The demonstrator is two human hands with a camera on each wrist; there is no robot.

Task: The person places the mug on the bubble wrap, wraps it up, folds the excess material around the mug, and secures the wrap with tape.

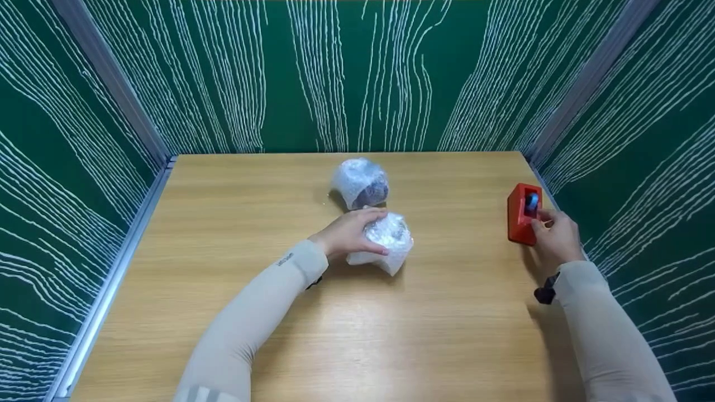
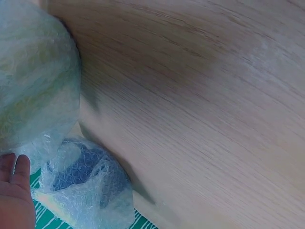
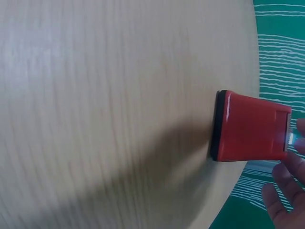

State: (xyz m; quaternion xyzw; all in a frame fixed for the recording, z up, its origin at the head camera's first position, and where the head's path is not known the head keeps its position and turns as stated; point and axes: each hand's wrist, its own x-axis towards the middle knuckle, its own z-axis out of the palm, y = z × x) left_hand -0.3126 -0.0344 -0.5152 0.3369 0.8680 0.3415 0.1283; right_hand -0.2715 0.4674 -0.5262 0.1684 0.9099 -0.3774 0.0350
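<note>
My left hand (image 1: 352,231) grips a bubble-wrapped bundle (image 1: 394,234) near the middle of the table, thumb and fingers spread around its side. In the left wrist view, part of this bundle (image 2: 38,76) fills the upper left, above the fingertips (image 2: 21,167). On the right stands a red tape dispenser (image 1: 522,215) with a blue-cored roll of tape (image 1: 532,202) in it. My right hand (image 1: 558,237) is at its front end, thumb and forefinger pinching at the tape by the cutting edge. The right wrist view shows the dispenser's red side (image 3: 252,129) beside the fingers.
A second bubble-wrapped bundle (image 1: 360,183), with something dark inside, sits just behind the first. The wooden table (image 1: 251,195) meets green walls (image 1: 279,84) with white wavy lines at the back and both sides. Grey metal posts (image 1: 111,72) stand at the back corners.
</note>
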